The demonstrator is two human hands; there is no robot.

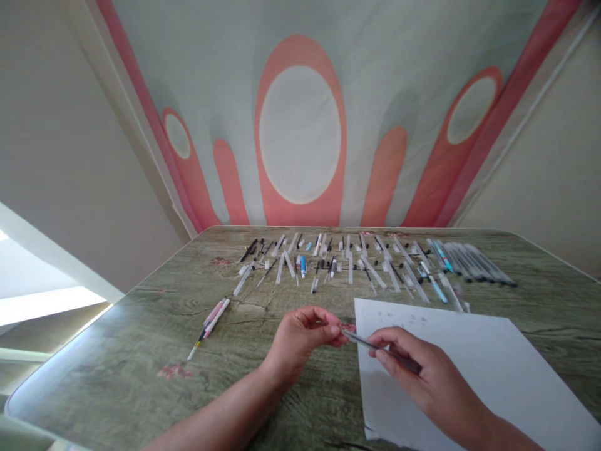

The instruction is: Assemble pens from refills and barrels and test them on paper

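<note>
My right hand [413, 360] is closed around a thin grey pen [364, 341] over the left part of a white sheet of paper [451, 369]. The pen slants, its dark end lying under my right palm. Just left of the paper, my left hand [310, 332] pinches at the pen's other end with thumb and fingers; whatever small piece it may hold is hidden. Small faint marks [410, 319] show near the top of the sheet.
Across the back of the wood-patterned table [141, 338] lie several clear pen tubes [350, 266], refills and caps. Several assembled grey pens [474, 263] lie side by side at the back right. Pink and white pen parts [216, 317] lie on the left.
</note>
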